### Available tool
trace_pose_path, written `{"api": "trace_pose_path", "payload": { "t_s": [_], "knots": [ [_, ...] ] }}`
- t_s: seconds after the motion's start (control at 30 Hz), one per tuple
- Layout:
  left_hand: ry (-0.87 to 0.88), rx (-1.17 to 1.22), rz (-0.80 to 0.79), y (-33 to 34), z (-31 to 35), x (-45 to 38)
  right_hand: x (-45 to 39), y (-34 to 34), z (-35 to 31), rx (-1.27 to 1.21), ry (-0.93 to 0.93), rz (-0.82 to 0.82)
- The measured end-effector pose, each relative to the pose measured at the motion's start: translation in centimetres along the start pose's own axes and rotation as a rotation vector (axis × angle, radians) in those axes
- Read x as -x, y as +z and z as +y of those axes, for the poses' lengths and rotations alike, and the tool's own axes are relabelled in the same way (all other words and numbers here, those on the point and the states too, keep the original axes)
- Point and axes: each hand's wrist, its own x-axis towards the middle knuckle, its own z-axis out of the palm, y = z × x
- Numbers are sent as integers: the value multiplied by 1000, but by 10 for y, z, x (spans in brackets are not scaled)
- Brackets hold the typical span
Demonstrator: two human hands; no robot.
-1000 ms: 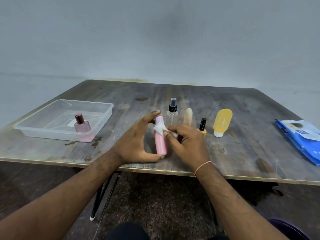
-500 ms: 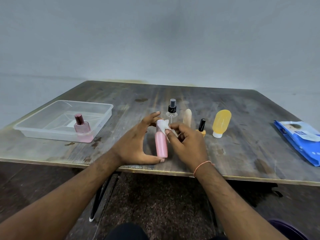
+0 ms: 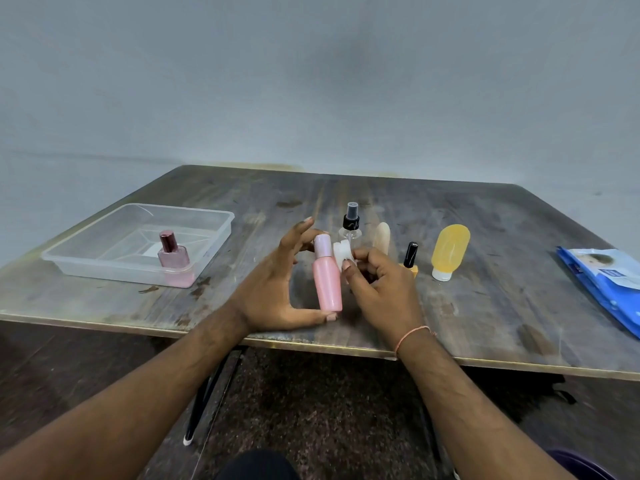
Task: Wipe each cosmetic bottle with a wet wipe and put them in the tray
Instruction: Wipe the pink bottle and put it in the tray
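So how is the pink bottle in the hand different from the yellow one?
The pink bottle is slim with its pale cap on top; the yellow bottle is fatter and rests on its white cap. The left hand holds the pink one, while the yellow one stands alone on the table. Neither is in the tray.

The bench (image 3: 485, 306) carries everything. At its left side sits the tray (image 3: 69, 263), with one perfume bottle (image 3: 173, 259) standing upright in its near right corner. Near the front edge, at the middle, the left hand (image 3: 273, 289) holds a capped bottle (image 3: 327, 278) between thumb below and fingers above — just right of it, the right hand (image 3: 381, 289) pinches a wet wipe (image 3: 342, 252) beside the bottle's shoulder. Behind the hands stands a spray bottle (image 3: 351, 223); to its right, in a row, a slim tube (image 3: 382, 235), a nail polish bottle (image 3: 410, 256) and a squeeze tube (image 3: 448, 251) standing on its cap. Far right, at the bench's edge, lies the wipes pack (image 3: 606, 282).
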Motion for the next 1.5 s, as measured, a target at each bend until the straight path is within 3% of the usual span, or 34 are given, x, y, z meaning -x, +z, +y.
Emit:
{"api": "trace_pose_path", "payload": {
  "t_s": [0.3, 0.8, 0.93, 1.3, 1.4, 1.5],
  "knots": [
    [-24, -11, -45, 0, 3, -2, 0, -5, -3, -329, 15, -70],
    [-92, -75, -47, 3, -7, -2, 9, -6, -12, -72, -123, -262],
    [-104, -95, -61, 3, -2, -3, 10, -7, -14, -75, -149, -205],
    [-34, -157, -249, -1, 7, -5, 5, -5, -14, -22, -124, 152],
    [-36, -149, -242, -2, 9, -5, 4, -5, -16, 9, -141, 185],
    [-64, -137, -218, -2, 7, -4, 6, -7, -16, 5, -167, 106]
  ]
}}
